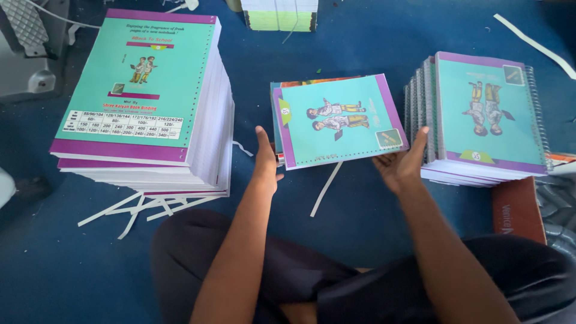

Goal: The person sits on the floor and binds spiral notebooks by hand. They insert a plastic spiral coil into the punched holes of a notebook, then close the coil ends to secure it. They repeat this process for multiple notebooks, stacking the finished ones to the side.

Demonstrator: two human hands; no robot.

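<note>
Head view, only one. Landmark: the small teal notebook stack [336,120] lying flat on the blue floor [360,204], right in front of the seated person.

Left hand [265,162] sits at the stack's near-left corner, palm turned edge-on toward it, fingers straight and together, thumb raised. Grip not clamped on anything; it touches or nearly touches the stack's edge, can't tell which.

Right hand [403,163] is at the stack's near-right corner, fingers open and spread, fingertips under or against the top cover's edge. Grip apart, not closed.

Left of the stack, well apart: tall pile of unbound pages [150,102] with a teal-and-purple cover on top, holes punched down one side. Paper trim strips [135,210] are scattered at its base; one more strip [326,189] lies just near the stack's front edge.

Right of the stack, near: pile of spiral-bound notebooks [480,120], wire spines visible, resting partly on a brown box [516,210].

Beyond the stack: a pale paper block [279,15] at the frame's top.

My read: step in hand is squaring or taking hold of the centre stack from both sides. Next move would need both hands closing evenly on opposite edges so the covers stay aligned.
</note>
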